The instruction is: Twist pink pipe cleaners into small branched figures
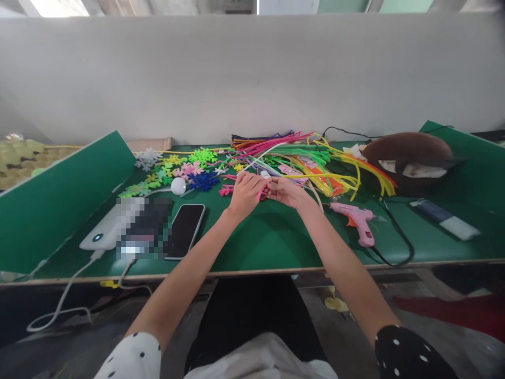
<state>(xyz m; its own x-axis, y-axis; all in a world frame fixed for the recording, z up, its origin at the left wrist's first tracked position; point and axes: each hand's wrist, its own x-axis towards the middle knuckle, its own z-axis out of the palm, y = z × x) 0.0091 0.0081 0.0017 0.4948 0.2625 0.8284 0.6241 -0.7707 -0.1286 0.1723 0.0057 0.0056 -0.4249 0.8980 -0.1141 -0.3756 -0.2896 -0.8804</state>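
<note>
My left hand (248, 193) is closed, with fingers wrapped round a pink pipe cleaner (261, 194) over the middle of the green table. Close against it, my right hand (284, 191) pinches at the same pink piece, its fingertips touching those of the left hand. Most of the pipe cleaner is hidden by the fingers. Just left of my left hand lie pink pipe-cleaner ends (225, 190). Behind both hands a bundle of long pipe cleaners (272, 147) in many colours is spread out.
Several snowflake shapes, a blue one (204, 180) among them, lie left, near a round white lamp (178, 186). A phone (185, 230) and a white power bank (112, 225) rest at front left. A pink glue gun (357, 220) with black cable and a brown cushion (410, 158) stand right.
</note>
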